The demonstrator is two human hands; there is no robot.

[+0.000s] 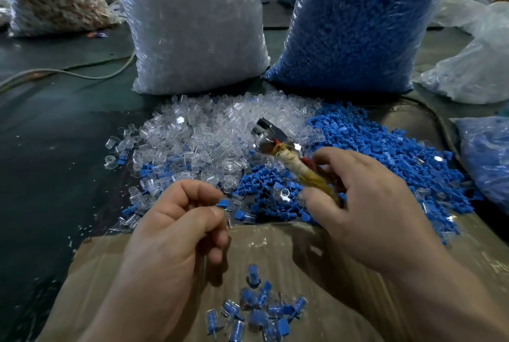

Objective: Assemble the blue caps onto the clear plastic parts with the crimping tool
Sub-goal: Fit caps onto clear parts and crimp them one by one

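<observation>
My left hand (176, 220) pinches a small clear part with a blue cap (223, 203) between thumb and forefinger. My right hand (366, 204) grips the cloth-wrapped handle of the crimping tool (278, 148), whose shiny metal head points up and left over the piles. A heap of loose clear plastic parts (203, 132) lies ahead at centre, and loose blue caps (385, 154) spread to its right. Several assembled pieces (253, 311) lie on the brown cardboard (275, 245) below my hands.
A big bag of clear parts (192, 22) and a big bag of blue caps (355, 22) stand behind the piles. Another bag of blue caps (487, 160) lies at the right edge. A grey cable (68, 73) runs across the dark tabletop on the left.
</observation>
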